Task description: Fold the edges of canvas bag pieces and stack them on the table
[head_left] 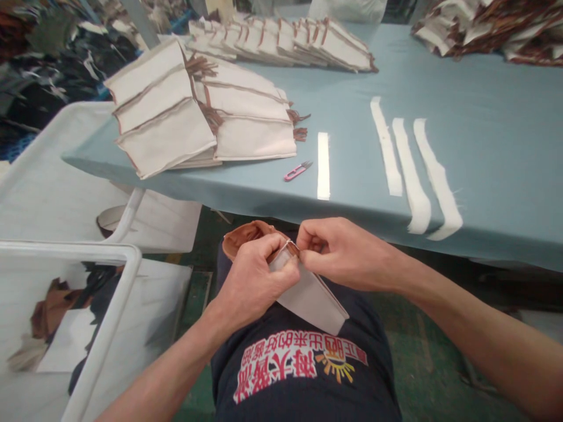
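Surface: one table (352, 135), blue-green covering, standing ahead above a green floor (413, 346). Lying on it: stacked cream panels (160, 111), left; overlapping row of cream pieces (281, 41), back; brown-and-cream heap (492, 29), far right; pink-handled snips (298, 171), just beside a single white strip (323, 167); three further white strips (409, 176), right. Dark piled material (74, 64) is filling the upper left.

In hand: one cream fabric piece (310, 302) with brown end, sitting above the person's lap, before the table edge. Its long axis is running diagonally; the brown end is pointing upper left, the cream end lower right. Left hand (259, 269): thumb and fingers pinching its upper edge. Right hand (336, 252): fingers curling narrow at that edge; whether they are gripping it, cannot tell.

Containers: near white bin (65, 251), holding brown scraps (53, 308), dark scraps and a white sheet (65, 340); far white bin (39, 158), holding a dark-edged piece (112, 220).
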Demonstrator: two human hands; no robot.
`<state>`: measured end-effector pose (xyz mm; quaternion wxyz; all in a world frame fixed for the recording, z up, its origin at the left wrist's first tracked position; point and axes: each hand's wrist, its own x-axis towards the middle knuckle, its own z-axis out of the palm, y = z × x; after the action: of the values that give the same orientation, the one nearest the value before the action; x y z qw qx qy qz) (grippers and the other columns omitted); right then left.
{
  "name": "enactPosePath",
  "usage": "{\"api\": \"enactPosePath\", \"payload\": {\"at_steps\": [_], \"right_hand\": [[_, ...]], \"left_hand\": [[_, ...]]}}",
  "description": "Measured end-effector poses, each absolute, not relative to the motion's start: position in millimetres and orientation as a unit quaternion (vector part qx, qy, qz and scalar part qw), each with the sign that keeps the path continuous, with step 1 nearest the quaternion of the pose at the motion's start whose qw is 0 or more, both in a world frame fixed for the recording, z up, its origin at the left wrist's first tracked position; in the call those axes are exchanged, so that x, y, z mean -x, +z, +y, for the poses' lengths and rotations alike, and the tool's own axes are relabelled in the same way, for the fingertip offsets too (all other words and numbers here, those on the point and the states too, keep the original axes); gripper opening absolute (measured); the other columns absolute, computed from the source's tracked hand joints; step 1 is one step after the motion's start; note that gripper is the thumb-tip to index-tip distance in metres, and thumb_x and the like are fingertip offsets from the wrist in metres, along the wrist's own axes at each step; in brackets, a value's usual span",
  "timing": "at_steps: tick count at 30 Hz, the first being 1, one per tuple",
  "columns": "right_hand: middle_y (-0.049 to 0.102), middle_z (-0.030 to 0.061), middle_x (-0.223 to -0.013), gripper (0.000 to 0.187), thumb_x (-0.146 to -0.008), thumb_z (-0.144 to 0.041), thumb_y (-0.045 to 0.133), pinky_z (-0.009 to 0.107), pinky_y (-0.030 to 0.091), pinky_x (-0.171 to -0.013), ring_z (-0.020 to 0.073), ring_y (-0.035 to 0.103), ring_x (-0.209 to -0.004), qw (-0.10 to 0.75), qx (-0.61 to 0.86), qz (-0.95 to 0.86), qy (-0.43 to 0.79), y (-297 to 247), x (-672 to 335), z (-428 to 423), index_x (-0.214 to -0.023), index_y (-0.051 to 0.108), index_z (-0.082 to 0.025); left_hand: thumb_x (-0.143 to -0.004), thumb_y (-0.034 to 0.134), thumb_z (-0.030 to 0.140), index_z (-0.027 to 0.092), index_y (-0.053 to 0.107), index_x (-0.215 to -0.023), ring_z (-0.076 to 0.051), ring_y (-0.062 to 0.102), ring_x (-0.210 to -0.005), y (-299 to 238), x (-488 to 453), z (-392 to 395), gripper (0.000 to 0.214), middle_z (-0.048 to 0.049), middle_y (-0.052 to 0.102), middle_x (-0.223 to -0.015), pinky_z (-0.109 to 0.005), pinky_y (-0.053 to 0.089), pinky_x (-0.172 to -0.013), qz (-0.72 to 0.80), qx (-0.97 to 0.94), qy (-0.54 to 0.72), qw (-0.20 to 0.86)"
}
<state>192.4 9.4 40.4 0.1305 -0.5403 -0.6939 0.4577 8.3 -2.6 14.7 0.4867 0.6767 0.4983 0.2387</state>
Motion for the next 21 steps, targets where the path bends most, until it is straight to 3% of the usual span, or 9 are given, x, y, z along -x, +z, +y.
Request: {"api": "enactPosePath", "payload": {"at_steps": [5, 10, 14, 21], "right_hand": [[0.055, -0.0058, -0.064, 0.004, -0.075, -0.016, 0.056, 0.020, 0.031, -0.048, 0.0083, 0.045, -0.057, 0.135, 0.478, -0.652, 0.573, 30, -196, 13, -0.074, 0.059, -0.017], [0.052, -0.0065, -0.065, 0.002, -0.078, -0.018, 0.058, 0.020, 0.031, -0.048, 0.0077, 0.043, -0.056, 0.160, 0.444, -0.645, 0.601, 29, -197, 11, -0.076, 0.058, -0.017], [0.055, -0.0054, -0.066, 0.005, -0.078, -0.016, 0.057, 0.020, 0.032, -0.050, 0.0085, 0.046, -0.058, 0.157, 0.459, -0.665, 0.569, 32, -196, 10, -0.076, 0.061, -0.017], [0.062, -0.0032, -0.066, 0.009, -0.079, -0.015, 0.055, 0.020, 0.036, -0.052, 0.0100, 0.052, -0.060, 0.145, 0.484, -0.701, 0.504, 36, -194, 9, -0.075, 0.064, -0.016]], "left_hand": [[-0.074, 0.054, 0.025, 0.016, 0.055, -0.067, -0.011, 0.040, -0.064, 14, -1, 3, 0.012, 0.0027, 0.047, -0.066, -0.024, 0.031, -0.057, 0.461, -0.642, 0.209, 0.576], [-0.075, 0.060, 0.032, 0.016, 0.056, -0.068, -0.011, 0.039, -0.063, 9, 7, 7, 0.018, 0.0026, 0.046, -0.067, -0.023, 0.031, -0.057, 0.415, -0.610, 0.221, 0.639], [-0.082, 0.060, 0.037, 0.016, 0.056, -0.066, -0.012, 0.041, -0.065, 9, 6, 8, 0.026, 0.0017, 0.046, -0.068, -0.024, 0.032, -0.057, 0.419, -0.634, 0.221, 0.611], [-0.082, 0.054, 0.025, 0.016, 0.053, -0.066, -0.011, 0.042, -0.064, 16, 2, 4, 0.018, 0.0027, 0.048, -0.066, -0.024, 0.031, -0.057, 0.458, -0.665, 0.172, 0.564]]}}
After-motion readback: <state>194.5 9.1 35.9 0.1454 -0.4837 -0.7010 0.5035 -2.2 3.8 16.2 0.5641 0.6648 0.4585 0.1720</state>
